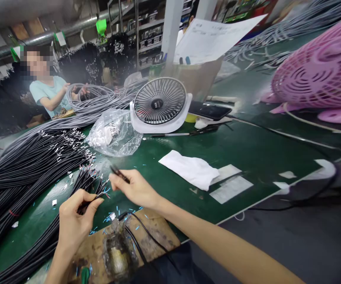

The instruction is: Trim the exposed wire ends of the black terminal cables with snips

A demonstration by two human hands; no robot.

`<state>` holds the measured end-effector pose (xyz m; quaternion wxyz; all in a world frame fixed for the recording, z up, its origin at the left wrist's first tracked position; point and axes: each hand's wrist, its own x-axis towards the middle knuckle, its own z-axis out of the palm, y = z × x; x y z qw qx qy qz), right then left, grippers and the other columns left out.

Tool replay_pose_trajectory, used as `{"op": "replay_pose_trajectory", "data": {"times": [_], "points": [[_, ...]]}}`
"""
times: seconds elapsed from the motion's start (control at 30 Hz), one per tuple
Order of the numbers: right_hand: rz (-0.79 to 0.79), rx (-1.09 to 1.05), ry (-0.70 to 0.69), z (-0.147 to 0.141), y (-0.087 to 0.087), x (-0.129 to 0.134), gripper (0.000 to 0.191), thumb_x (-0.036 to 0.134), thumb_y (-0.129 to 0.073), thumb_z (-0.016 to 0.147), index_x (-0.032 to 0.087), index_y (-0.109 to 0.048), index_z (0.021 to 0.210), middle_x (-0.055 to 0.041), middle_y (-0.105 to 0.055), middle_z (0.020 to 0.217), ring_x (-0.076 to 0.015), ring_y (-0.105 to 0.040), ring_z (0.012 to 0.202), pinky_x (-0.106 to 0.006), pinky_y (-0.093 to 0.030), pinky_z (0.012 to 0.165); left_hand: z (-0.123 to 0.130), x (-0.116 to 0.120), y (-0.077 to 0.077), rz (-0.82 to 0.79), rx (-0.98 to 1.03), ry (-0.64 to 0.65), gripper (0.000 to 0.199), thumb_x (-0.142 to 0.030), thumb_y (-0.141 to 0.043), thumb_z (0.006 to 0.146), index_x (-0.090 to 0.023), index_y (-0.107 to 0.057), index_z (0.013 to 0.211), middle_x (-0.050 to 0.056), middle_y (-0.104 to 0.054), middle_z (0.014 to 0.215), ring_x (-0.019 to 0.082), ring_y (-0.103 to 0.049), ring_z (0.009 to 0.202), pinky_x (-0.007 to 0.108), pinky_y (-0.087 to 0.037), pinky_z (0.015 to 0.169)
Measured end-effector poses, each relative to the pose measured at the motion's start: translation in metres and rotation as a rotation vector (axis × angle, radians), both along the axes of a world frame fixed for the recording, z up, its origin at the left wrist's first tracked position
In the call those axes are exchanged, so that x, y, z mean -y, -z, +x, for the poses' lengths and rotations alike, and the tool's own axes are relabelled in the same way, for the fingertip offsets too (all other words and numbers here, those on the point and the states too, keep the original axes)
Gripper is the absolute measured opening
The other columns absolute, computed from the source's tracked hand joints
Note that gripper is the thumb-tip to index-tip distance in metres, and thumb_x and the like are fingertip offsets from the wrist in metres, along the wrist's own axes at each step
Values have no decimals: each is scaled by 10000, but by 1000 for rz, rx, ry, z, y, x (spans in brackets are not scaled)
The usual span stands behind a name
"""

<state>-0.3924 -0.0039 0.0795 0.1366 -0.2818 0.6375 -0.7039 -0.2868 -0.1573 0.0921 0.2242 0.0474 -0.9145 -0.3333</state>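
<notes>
My left hand (pixel 77 215) pinches the end of a black cable (pixel 98 195), whose thin blue, red and white wires fan out past the fingertips. Just to the right and slightly higher, my right hand (pixel 133 185) is closed around dark tweezers (pixel 119 173), their tips pointing up and left. The tweezers are apart from the held wires. Beside both hands, bundles of black cables (pixel 40 169) with stripped ends lie on the green table (pixel 147 165). Small blue wire bits are scattered below the hands.
A stained wooden board (pixel 155 232) holds a taped block (pixel 118 256) at the front. Behind are a plastic bag (pixel 114 134), a white fan (pixel 160 104), a phone (pixel 210 111) and a white cloth (pixel 188 167). A pink fan (pixel 318 75) stands right. A person (pixel 50 92) handles grey cables.
</notes>
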Motion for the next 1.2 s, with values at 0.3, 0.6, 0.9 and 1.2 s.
{"op": "replay_pose_trajectory", "data": {"times": [0.3,0.6,0.9,1.2], "points": [[-32,-76,-82,14,6,9,251,296,-485,843,145,-477,642,12,-469,612,-89,-423,583,-212,-351,564,-1,-6,3,-36,10,6,121,-279,-613,737,-188,-644,665,-1,-607,560,123,-511,485,220,-390,501],[-63,-487,-384,10,5,-5,182,171,-506,842,159,-463,666,16,-464,673,-82,-417,601,-198,-341,555,0,-1,-13,168,351,176,461,-484,-473,809,-161,-520,483,-16,-425,449,100,-362,444,216,-298,444],[179,-673,430,-15,6,-10,194,168,-501,845,152,-521,653,-13,-477,663,-110,-416,588,-237,-325,563,2,-6,-6,151,239,29,420,-437,-503,813,-165,-510,493,-35,-351,423,83,-301,405,222,-219,412],[3,-515,86,11,4,4,145,266,-635,808,135,-660,752,-21,-581,711,-95,-518,621,-216,-418,591,-2,6,0,320,262,48,486,-553,-426,836,-156,-498,565,-14,-363,508,102,-332,490,209,-292,455]]}}
